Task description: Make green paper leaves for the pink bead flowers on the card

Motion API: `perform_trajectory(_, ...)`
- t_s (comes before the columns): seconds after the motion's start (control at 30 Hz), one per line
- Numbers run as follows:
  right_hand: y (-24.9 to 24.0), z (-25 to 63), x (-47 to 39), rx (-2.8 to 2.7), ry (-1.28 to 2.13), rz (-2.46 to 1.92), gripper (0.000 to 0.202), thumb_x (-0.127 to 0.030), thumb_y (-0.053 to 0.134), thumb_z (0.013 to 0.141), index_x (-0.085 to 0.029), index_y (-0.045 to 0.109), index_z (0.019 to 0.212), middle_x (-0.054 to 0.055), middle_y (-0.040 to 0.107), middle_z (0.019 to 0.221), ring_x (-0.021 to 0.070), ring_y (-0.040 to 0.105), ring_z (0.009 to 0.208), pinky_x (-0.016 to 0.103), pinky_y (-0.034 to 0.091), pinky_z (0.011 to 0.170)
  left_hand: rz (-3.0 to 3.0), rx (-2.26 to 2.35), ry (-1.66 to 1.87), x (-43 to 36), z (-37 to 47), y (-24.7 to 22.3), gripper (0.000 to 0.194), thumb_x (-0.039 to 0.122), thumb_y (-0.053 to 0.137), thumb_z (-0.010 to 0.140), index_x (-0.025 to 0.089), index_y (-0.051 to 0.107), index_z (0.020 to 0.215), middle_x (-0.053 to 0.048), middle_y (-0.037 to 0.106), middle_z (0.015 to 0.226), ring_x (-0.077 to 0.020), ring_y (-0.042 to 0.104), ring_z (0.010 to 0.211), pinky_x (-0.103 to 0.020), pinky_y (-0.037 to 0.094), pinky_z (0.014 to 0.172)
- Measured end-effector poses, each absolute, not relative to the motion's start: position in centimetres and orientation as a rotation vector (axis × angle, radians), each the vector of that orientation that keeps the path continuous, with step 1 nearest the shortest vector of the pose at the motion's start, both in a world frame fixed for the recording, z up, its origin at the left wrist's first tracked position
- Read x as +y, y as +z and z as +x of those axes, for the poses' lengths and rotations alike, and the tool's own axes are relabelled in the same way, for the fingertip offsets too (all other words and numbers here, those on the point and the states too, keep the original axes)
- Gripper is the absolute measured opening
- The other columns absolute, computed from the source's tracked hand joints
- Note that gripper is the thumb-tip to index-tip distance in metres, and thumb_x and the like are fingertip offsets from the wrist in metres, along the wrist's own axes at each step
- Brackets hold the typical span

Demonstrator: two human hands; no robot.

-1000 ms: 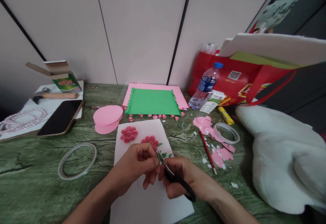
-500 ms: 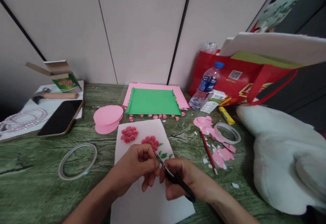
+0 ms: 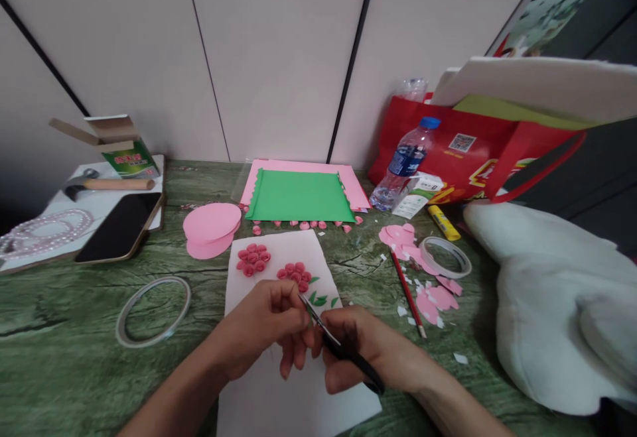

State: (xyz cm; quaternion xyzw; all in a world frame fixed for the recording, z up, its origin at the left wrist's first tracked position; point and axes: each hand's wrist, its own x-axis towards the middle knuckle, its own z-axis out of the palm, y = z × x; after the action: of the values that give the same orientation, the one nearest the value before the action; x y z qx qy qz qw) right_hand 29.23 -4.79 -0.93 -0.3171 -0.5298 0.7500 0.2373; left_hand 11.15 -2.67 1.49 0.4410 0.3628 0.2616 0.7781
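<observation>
Black-handled scissors (image 3: 348,356) are in my right hand (image 3: 368,347), with the blades pointing up and left toward the fingertips of my left hand (image 3: 279,321). My left fingers are pinched at the blade tips; what they hold is too small to make out. Both hands are above a white sheet (image 3: 279,397). On the sheet are two clusters of rolled pink paper flowers, one at the left (image 3: 253,259) and one (image 3: 294,276) just above my left fingertips. Green paper leaves (image 3: 318,300) lie beside the second cluster.
Behind the sheet lies green paper (image 3: 301,196) on pink paper. Tape rings (image 3: 153,311), pink ovals (image 3: 210,225), a phone (image 3: 119,227) and a hammer are left. Right are a red pencil (image 3: 409,296), pink scraps, a glue stick (image 3: 442,222), a bottle (image 3: 405,162) and a red bag.
Both hands stay almost in place over the sheet, with the scissors still at my left fingertips. The lower fingers of my left hand have shifted slightly. The view has moved a little.
</observation>
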Motion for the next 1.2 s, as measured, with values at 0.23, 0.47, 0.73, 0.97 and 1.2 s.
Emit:
perform_trajectory(0.23,-1.07,29.23,-4.78,-1.494,2.026,-0.879,0.037,-0.04,0.079,0.06,-0.017,0.052,0.074,-0.007,0.047,0.056,0.0062,0.034,0.049,0.02,0.025,0.045,0.91,0.759,0.56,-2.65,11.16,1.47,0.017,0.015,0.059,0.071,0.016,0.044,0.062,-0.002,0.065,0.053,-0.0111,0.058,0.037,-0.016,0.043,0.03)
perform_trajectory(0.47,-0.83,29.26,-4.7,-1.424,2.116,-0.825,0.035,-0.033,0.079,0.06,-0.017,0.052,0.077,-0.006,0.049,0.06,0.0063,0.035,0.051,0.019,0.026,0.046,0.867,0.777,0.566,-2.67,11.32,2.02,0.02,0.018,0.062,0.069,0.015,0.045,0.059,-0.002,0.064,0.052,-0.0105,0.056,0.036,-0.017,0.045,0.03)
perform_trajectory(0.73,-1.33,29.27,-4.72,-1.45,2.096,-0.86,0.035,-0.032,0.079,0.06,-0.016,0.052,0.074,-0.004,0.049,0.064,0.0064,0.033,0.053,0.021,0.025,0.049,0.867,0.774,0.567,-2.59,11.28,1.89,0.018,0.016,0.061,0.068,0.016,0.045,0.06,-0.001,0.064,0.05,-0.0105,0.056,0.035,-0.017,0.044,0.028)
perform_trajectory(0.97,-1.28,29.24,-4.9,-1.453,2.078,-0.957,0.038,-0.041,0.079,0.058,-0.016,0.053,0.071,-0.008,0.043,0.053,0.0045,0.03,0.047,0.019,0.022,0.044,0.851,0.793,0.556,-2.69,11.25,2.01,0.019,0.016,0.062,0.066,0.016,0.044,0.059,0.0,0.063,0.049,-0.01,0.054,0.033,-0.016,0.043,0.028)
perform_trajectory(1.2,-1.2,29.31,-4.87,-1.494,1.899,-1.04,0.038,-0.048,0.074,0.062,-0.016,0.054,0.069,-0.005,0.051,0.051,0.0069,0.045,0.043,0.018,0.031,0.04,0.883,0.757,0.596,-2.68,11.19,2.22,0.019,0.022,0.066,0.071,0.015,0.049,0.064,-0.001,0.065,0.056,-0.0104,0.058,0.04,-0.017,0.045,0.033)
